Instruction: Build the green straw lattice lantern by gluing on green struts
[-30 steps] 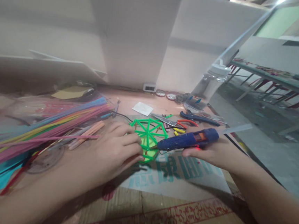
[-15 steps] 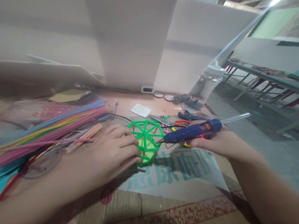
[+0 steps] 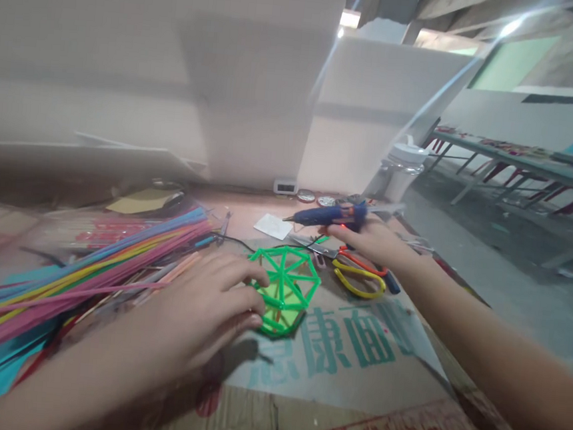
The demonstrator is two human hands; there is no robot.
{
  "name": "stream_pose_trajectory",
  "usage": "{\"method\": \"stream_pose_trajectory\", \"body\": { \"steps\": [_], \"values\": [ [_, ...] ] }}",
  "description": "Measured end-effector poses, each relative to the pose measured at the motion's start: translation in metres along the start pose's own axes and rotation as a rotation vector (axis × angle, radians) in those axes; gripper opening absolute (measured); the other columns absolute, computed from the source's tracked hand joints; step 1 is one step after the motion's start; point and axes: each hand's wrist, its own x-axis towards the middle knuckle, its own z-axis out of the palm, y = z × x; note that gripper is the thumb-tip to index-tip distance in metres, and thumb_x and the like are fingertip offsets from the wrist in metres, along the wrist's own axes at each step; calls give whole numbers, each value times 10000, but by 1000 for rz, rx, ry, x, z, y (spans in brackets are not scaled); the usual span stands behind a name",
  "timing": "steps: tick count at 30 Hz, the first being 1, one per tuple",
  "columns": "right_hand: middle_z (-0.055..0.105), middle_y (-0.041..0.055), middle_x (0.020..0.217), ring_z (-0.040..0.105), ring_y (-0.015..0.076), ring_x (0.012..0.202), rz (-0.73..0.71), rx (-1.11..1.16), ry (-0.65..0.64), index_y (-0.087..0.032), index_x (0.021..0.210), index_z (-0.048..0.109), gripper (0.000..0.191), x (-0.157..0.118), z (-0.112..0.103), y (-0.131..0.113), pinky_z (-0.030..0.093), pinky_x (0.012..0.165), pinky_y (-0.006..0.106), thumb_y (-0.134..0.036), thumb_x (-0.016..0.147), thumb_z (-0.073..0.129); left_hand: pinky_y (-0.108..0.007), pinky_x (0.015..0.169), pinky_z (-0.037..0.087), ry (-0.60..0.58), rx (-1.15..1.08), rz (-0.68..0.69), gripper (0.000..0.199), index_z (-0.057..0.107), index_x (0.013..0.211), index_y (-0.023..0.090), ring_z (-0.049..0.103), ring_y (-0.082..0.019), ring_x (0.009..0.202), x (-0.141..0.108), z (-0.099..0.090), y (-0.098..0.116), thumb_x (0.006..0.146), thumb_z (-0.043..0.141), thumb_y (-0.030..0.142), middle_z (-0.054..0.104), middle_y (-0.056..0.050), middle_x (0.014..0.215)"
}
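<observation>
A small wheel-shaped frame of green sticks (image 3: 282, 275), with a yellow-green piece underneath, rests on the printed sheet (image 3: 334, 353) in front of me. My left hand (image 3: 224, 296) curls its fingers round the frame's left edge; the thumb is partly hidden. My right hand (image 3: 365, 238) grips a blue hot glue gun (image 3: 324, 216) farther back over the table, its nozzle pointing left and apart from the frame. A small light glows near its trigger. Yellow-handled scissors (image 3: 360, 288) and orange-handled scissors (image 3: 358, 256) lie below the right hand.
To the left is a bundle of coloured sticks (image 3: 111, 270). A white paper piece (image 3: 273, 226), a small digital display (image 3: 285, 187) and a clear bottle (image 3: 401, 165) stand or lie toward the back. White panels (image 3: 250, 105) rise behind. Another table (image 3: 522, 155) is at the far right.
My right hand has drawn the glue gun up and back, away from the green frame, uncovering the scissors. My left hand stays at the frame. The view has tilted slightly upward.
</observation>
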Motion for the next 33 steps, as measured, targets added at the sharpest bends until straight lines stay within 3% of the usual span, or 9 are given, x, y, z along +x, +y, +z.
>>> {"method": "stream_pose_trajectory", "body": {
  "steps": [5, 9, 12, 18, 22, 27, 33],
  "values": [
    [803, 116, 1093, 727, 272, 1041, 170, -60, 45, -129, 1118, 766, 317, 67, 36, 23, 532, 962, 362, -359, 901, 739, -338, 860, 438, 161, 18, -76, 154, 622, 982, 206, 592, -195, 991, 3, -9, 1, 1047, 484, 192, 650, -38, 1041],
    [804, 147, 1045, 743, 286, 979, 249, -79, 35, -113, 1099, 757, 350, 89, 64, 33, 542, 890, 358, -398, 896, 756, -342, 848, 431, 177, 33, -91, 155, 624, 959, 201, 593, -195, 959, 5, -8, 3, 1044, 495, 198, 653, -27, 999],
    [809, 134, 1017, 747, 270, 948, 253, -75, 17, -116, 1048, 760, 325, 90, 72, 35, 543, 849, 327, -404, 898, 752, -350, 863, 421, 179, 36, -87, 148, 633, 961, 207, 591, -194, 957, 5, -8, 4, 1043, 510, 207, 659, -21, 997],
    [800, 87, 1117, 731, 216, 1039, 198, -45, -3, -165, 1127, 744, 306, 86, 64, 44, 548, 884, 289, -419, 986, 647, -354, 858, 427, 200, 47, -72, 149, 671, 961, 206, 607, -205, 966, 6, -7, -3, 1027, 538, 214, 688, -27, 992],
    [761, 95, 1120, 714, 244, 1044, 225, -93, -17, -144, 1153, 714, 309, 91, 71, 54, 567, 942, 388, -386, 959, 717, -365, 877, 433, 199, 46, -88, 142, 695, 963, 211, 615, -211, 977, 5, -1, -4, 1019, 566, 229, 699, -29, 1004],
    [666, 91, 1282, 689, 239, 1080, 187, -78, -67, -168, 1286, 639, 347, 102, 86, 60, 607, 909, 449, -377, 1010, 660, -371, 868, 433, 198, 43, -131, 151, 699, 948, 216, 623, -210, 964, 5, 3, -3, 1020, 570, 243, 706, -25, 995],
    [739, 100, 1201, 701, 248, 1092, 122, -62, 70, -165, 1212, 685, 334, 84, 74, 67, 555, 985, 415, -341, 935, 746, -372, 851, 434, 200, 27, -133, 163, 698, 940, 202, 633, -210, 949, 4, -1, 0, 1021, 571, 262, 710, -27, 981]
  ]
}}
